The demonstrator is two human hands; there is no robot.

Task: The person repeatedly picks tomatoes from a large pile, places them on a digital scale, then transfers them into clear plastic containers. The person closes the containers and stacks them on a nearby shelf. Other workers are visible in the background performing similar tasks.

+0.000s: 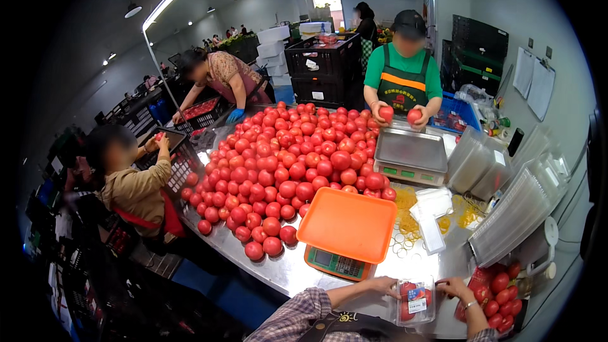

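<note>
A clear plastic box of tomatoes (407,312) lies on the steel table in front of me, with a printed label (417,305) on its lid. My left hand (384,287) grips its upper left edge. At the opposite edge, the fingers of my right hand (453,289) hold the upper right corner. Just beyond the box stands a digital scale with a bare orange tray (349,223). To the right of my right hand is a container of loose red tomatoes (499,297).
A large heap of tomatoes (285,161) covers the steel table (280,273). Rubber bands (407,209), white labels (431,209) and stacked clear boxes (515,209) lie right. Across the table a co-worker (403,66) holds two tomatoes behind a second scale (411,149). More people work left beside black crates (183,164).
</note>
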